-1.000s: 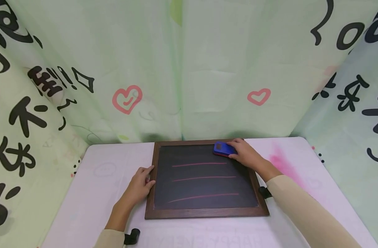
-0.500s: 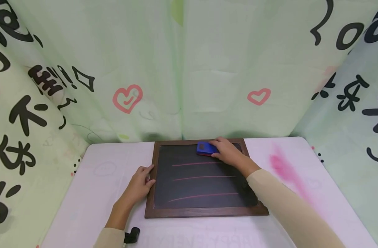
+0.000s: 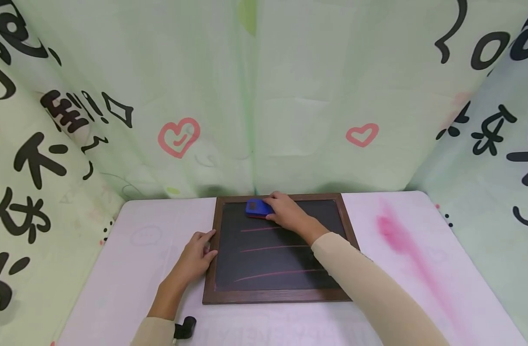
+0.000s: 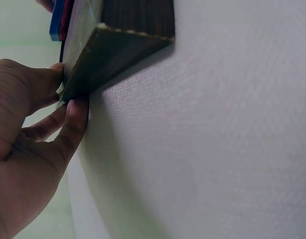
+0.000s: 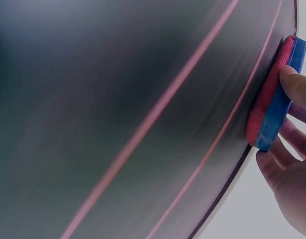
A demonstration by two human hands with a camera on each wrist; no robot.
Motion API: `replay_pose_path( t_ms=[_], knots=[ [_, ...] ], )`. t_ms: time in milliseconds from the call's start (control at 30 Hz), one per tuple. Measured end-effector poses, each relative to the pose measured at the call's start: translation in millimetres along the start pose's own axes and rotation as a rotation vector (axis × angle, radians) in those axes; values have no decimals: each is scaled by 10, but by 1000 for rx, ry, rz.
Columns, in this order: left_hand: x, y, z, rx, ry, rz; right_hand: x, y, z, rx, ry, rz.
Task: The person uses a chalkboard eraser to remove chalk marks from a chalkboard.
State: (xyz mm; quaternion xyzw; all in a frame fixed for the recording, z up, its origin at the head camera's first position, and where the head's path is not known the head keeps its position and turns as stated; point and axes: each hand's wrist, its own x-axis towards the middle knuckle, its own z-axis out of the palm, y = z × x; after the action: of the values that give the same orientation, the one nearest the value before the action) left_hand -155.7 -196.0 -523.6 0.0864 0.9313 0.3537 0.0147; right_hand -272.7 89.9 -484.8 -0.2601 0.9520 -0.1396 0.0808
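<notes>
A framed chalkboard point(image 3: 268, 269) lies on the white table, with several pinkish-red lines drawn across it. My right hand point(image 3: 287, 211) grips a blue eraser point(image 3: 256, 207) near the board's top edge. In the right wrist view, the red underside of the eraser point(image 5: 282, 97) faces the dark surface, with thumb and fingers on opposite sides of its blue body. My left hand point(image 3: 196, 257) holds the frame's left edge. In the left wrist view, the left thumb and fingers point(image 4: 75, 119) meet that edge. My right forearm hides the lower right part of the board.
The white table point(image 3: 138, 269) reaches past the board on both sides, with a pink smear point(image 3: 394, 235) at right. Pale green curtains point(image 3: 298, 96) with hearts and black characters hang behind and beside it. A black device point(image 3: 185, 327) sits at the left wrist.
My right hand has slid the eraser leftward along the board's top, from the upper right corner to left of centre. The left hand stays on the frame.
</notes>
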Motion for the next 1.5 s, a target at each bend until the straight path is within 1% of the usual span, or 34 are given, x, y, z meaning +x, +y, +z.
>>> replay_pose_path(
  t_ms=[133, 367, 500, 633, 867, 1033, 1200, 1333, 1500],
  knots=[
    [0, 6, -3, 1, -5, -9, 83, -137, 25, 7, 1, -14],
    [8, 23, -8, 6, -9, -6, 196, -326, 85, -3, -4, -31],
    [4, 29, -8, 0, -11, -1, 210, -418, 97, -10, -25, -51],
    [4, 25, -4, 6, -9, 10, 211, -512, 102, -16, -49, -55],
    [-8, 31, -5, 11, 6, 20, 212, -621, 124, -24, -55, -74],
    [-9, 35, -1, 13, 9, 29, 191, -615, 116, -10, -50, -61],
    [-13, 37, 28, 11, 10, 30, 116, -552, 94, 11, -51, -51],
    [-16, 31, 31, 15, 9, 26, 36, -453, 76, 29, -48, -36],
    [-13, 24, 4, 11, -1, -2, -68, -289, 28, 41, -35, -28]
  ],
)
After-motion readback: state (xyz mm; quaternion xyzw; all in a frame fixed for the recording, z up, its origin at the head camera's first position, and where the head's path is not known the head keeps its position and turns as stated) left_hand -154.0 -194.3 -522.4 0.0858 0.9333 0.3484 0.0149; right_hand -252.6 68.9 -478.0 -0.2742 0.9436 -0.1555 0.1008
